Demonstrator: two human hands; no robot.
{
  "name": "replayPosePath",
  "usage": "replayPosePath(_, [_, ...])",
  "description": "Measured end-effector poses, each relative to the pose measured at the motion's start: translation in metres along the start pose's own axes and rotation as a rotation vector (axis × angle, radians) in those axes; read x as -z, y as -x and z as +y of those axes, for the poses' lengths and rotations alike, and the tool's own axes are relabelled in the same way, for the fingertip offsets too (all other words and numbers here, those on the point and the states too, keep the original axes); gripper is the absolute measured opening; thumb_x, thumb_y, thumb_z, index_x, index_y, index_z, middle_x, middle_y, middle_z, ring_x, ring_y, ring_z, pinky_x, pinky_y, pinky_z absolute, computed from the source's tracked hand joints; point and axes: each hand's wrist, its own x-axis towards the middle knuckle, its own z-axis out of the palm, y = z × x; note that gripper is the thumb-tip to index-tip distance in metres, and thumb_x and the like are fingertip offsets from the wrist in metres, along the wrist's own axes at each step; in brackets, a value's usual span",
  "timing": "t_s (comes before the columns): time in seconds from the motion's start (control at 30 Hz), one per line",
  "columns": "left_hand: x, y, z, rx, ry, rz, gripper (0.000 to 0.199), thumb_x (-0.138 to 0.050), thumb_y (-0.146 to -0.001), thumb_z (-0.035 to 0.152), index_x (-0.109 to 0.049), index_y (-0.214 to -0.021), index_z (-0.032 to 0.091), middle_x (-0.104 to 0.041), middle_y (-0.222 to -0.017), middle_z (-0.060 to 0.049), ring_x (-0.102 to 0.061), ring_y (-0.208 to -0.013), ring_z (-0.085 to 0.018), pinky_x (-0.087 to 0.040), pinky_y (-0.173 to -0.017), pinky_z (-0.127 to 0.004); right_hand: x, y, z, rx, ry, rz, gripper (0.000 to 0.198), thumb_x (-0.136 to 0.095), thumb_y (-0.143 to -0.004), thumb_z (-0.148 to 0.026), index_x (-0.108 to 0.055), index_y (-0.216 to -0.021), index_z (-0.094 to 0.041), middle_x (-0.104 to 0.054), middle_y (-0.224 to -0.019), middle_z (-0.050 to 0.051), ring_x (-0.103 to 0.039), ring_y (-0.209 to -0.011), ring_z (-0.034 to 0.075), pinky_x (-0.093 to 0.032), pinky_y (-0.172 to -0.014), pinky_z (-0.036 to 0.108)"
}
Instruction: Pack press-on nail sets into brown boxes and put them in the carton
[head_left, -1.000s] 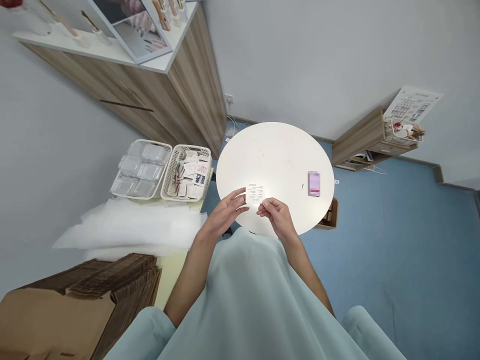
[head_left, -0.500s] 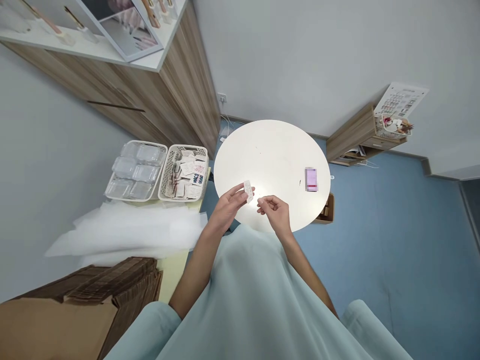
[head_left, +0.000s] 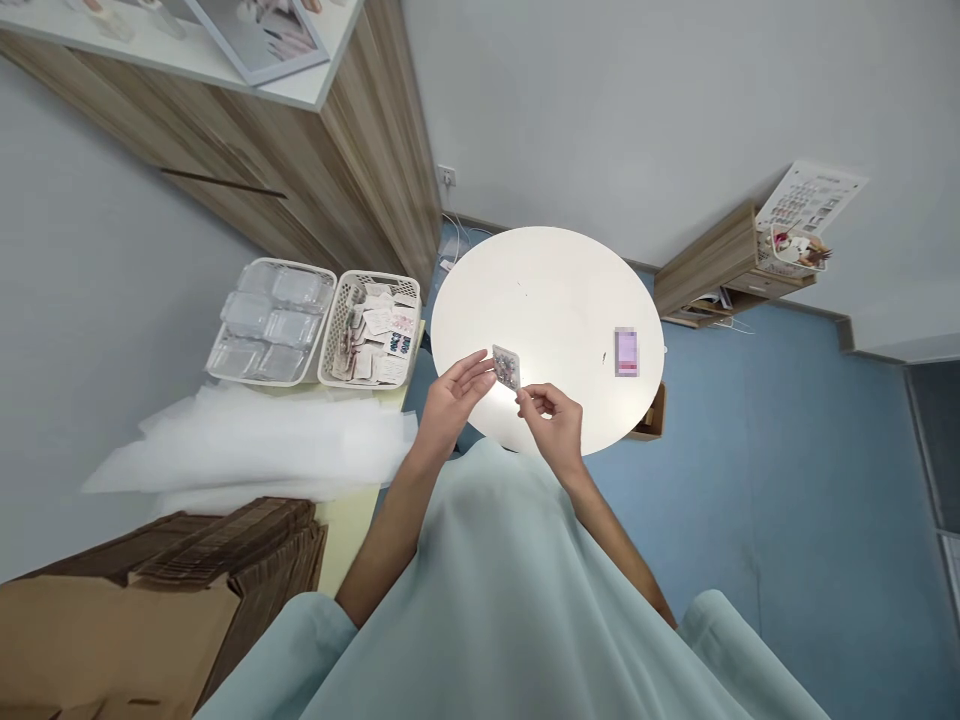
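Note:
Above the near part of the round white table (head_left: 555, 280), my right hand (head_left: 556, 420) pinches the lower corner of a small flat packet (head_left: 506, 367). Its visible face is speckled with dark and pinkish pieces, too small to name. My left hand (head_left: 451, 402) is at the packet's left edge, fingers stretched out and apart, with the fingertips close to or touching it. Left of the table, a white basket (head_left: 324, 372) is filled with similar small white and patterned packets (head_left: 381, 320).
A pixelated pink-purple item (head_left: 627, 352) lies on the table's right side. Another basket (head_left: 330, 290) holds clear plastic boxes (head_left: 289, 328). White foam sheets (head_left: 262, 440) and folded cardboard (head_left: 112, 640) are at lower left. A wooden cabinet (head_left: 360, 150) stands behind the baskets.
The packet has turned from its white printed side to its speckled side. It has passed from my left fingers into my right-hand pinch, and the left fingers have opened.

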Motion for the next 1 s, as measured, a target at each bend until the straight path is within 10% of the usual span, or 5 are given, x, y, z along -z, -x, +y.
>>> replayPosePath(0.4, [0.009, -0.003, 0.004, 0.003, 0.096, 0.085, 0.053, -0.095, -0.078, 0.047, -0.079, -0.12, 0.02, -0.073, -0.091, -0.003, -0.066, -0.083, -0.015, -0.055, -0.084, -0.032, 0.004, -0.014, 0.003, -0.213, -0.244, -0.066, 0.038, -0.086, -0.081, -0.058, -0.075, -0.084, -0.021, -0.074, -0.076, 0.003, -0.069, -0.064, 0.017, -0.056, -0.063, 0.031])
replayPosePath(0.77, [0.011, -0.005, 0.013, 0.165, 0.373, -0.402, 0.067, -0.091, -0.083, 0.057, -0.074, -0.135, 0.017, -0.076, -0.136, -0.02, -0.068, -0.132, -0.037, -0.05, -0.112, -0.049, 0.011, -0.025, 0.002, -0.444, -0.542, -0.439, 0.036, -0.091, -0.081, -0.053, -0.075, -0.077, -0.021, -0.07, -0.077, -0.001, -0.062, -0.062, 0.01, -0.048, -0.059, 0.024])
replayPosePath(1.0, [0.003, -0.001, 0.017, 0.115, 0.278, -0.248, 0.069, -0.093, -0.081, 0.052, -0.073, -0.137, 0.016, -0.077, -0.136, -0.021, -0.069, -0.134, -0.04, -0.044, -0.12, -0.055, 0.004, -0.024, -0.002, -0.385, -0.395, -0.311, 0.039, -0.091, -0.079, -0.058, -0.078, -0.082, -0.021, -0.074, -0.082, 0.002, -0.065, -0.065, 0.013, -0.051, -0.061, 0.027])
